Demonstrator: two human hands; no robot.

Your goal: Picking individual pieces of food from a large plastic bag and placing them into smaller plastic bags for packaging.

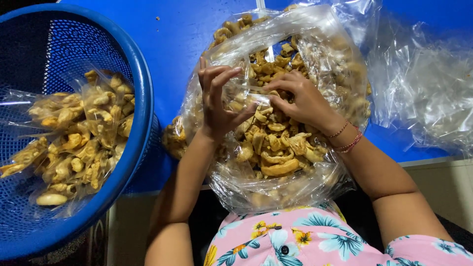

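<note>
Both hands work inside a large clear plastic bag of golden fried crisps (276, 148) resting against the blue bench (172, 44). The left hand (219, 106) spreads its fingers open over the crisps; the right hand (300, 101) pinches some loosely. A blue mesh plastic basket (140, 98) of small filled packets (79, 138) stands left; empty clear bags (423, 83) lie right.

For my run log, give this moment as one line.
left hand: in big snack bag | right hand: on fried snacks | basket: small packed bags
</note>
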